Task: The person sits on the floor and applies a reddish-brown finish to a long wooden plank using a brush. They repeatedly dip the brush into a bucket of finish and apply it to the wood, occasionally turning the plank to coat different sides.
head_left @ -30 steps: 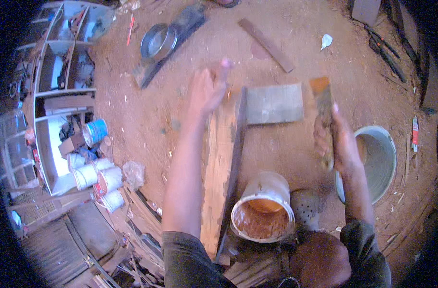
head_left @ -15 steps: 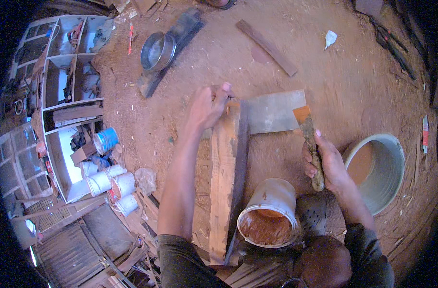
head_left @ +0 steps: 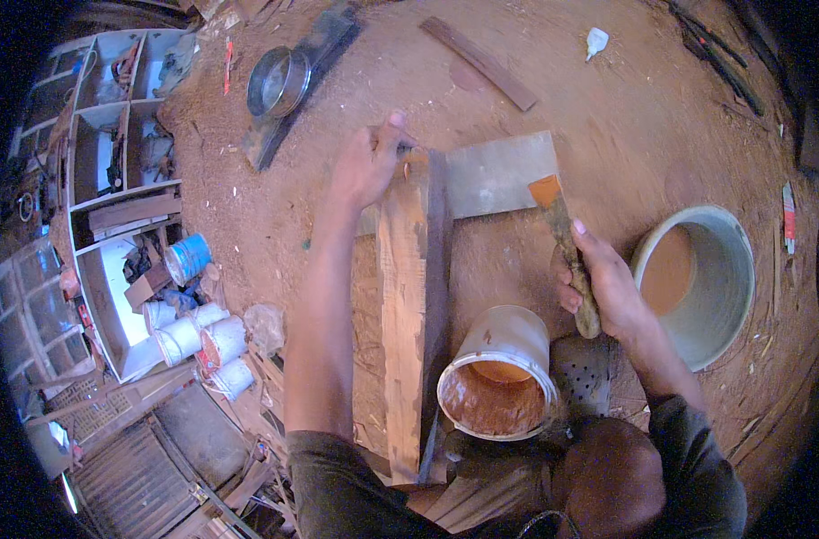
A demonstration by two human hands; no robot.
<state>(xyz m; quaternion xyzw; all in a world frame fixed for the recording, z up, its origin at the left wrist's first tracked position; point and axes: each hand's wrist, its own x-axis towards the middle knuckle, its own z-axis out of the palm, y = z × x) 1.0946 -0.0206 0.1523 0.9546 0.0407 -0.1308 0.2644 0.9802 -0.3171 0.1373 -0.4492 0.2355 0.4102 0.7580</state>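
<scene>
I see a long rough wooden plank [head_left: 408,296] lying lengthwise, near to far, and right of it a paint-tipped brush [head_left: 567,247], tilted.

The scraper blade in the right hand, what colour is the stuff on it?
Orange-brown paste coats the scraper blade, seen in the head view.

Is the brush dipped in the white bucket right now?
No, the right hand holds the brush above the flat board, its orange bristles well clear of the white bucket.
</scene>
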